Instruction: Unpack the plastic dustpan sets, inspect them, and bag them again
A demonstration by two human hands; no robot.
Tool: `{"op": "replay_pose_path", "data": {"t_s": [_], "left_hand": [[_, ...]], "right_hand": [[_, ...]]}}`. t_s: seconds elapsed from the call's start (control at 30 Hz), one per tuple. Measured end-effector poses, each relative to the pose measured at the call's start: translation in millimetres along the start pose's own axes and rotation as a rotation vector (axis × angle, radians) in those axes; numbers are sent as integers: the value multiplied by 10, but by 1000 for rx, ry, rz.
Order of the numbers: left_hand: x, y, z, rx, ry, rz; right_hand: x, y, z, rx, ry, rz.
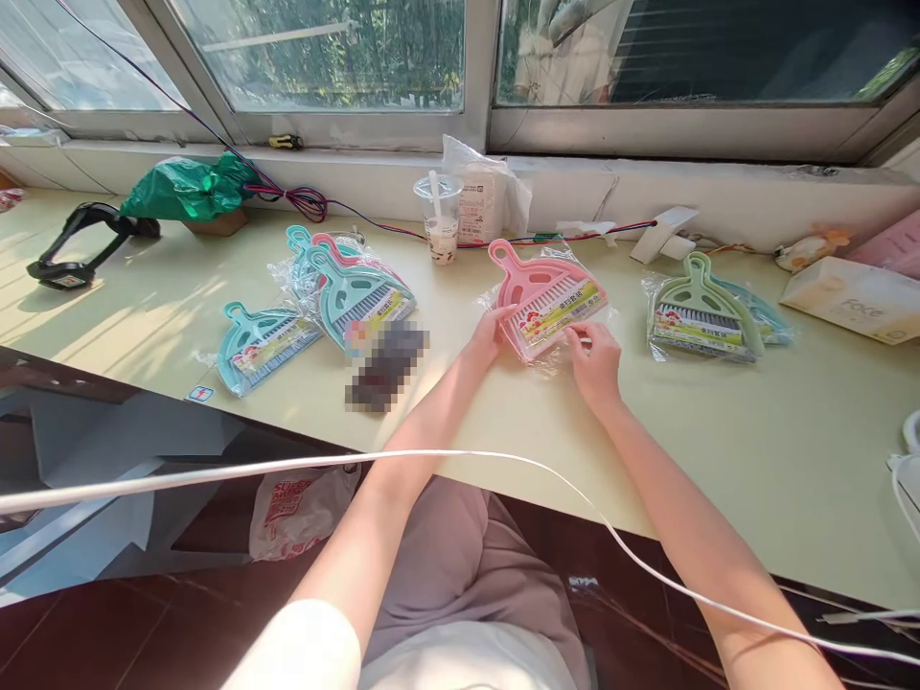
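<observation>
left hand (490, 332) grasps and right hand (598, 364) pinches the pink dustpan set (530, 280) (plastic-wrapped).

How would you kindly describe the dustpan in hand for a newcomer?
On the table below the windows, find the cup. Nearer and to its right is the pink dustpan, the only one between the left hand and right hand.
</observation>
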State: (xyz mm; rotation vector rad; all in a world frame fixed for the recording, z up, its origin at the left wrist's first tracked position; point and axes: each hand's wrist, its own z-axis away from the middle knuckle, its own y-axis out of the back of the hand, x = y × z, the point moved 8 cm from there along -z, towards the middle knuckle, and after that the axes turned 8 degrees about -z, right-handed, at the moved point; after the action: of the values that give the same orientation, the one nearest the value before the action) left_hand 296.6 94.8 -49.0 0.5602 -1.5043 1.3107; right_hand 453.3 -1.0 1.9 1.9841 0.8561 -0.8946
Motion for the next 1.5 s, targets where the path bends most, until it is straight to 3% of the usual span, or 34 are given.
{"op": "replay_pose_path", "data": {"t_s": [0.1,0.17,0.27,0.43,0.6,0.8,0.9,1.03,1.2,1.37,1.5], "left_hand": [[87,62,27,113,-29,100],[132,42,52,107,-28,113],[164,-45,102,23,-6,82],[158,-171,195,-88,51,38],[208,-280,199,-165,12,70],[253,-144,87,45,-141,147],[253,-80,63,88,-162,200],[305,155,87,192,-158,304],[355,453,108,351,-152,304],[309,489,73,421,-107,117],[339,501,45,415,-105,-45]], "right_hand": [[354,28,-71,29,-244,-254],[468,-34,-83,7,-352,-462],[473,-57,-104,10,-370,-619],[567,50,-88,162,-417,-709],[596,-26,-125,7,-459,-702],[511,9,-173,-21,-462,-666],[424,36,-196,-57,-440,-659],[379,151,-214,-68,-428,-614],[589,425,-264,105,-468,-580],[811,808,-282,453,-469,-611],[882,1011,-292,562,-465,-621]]}}
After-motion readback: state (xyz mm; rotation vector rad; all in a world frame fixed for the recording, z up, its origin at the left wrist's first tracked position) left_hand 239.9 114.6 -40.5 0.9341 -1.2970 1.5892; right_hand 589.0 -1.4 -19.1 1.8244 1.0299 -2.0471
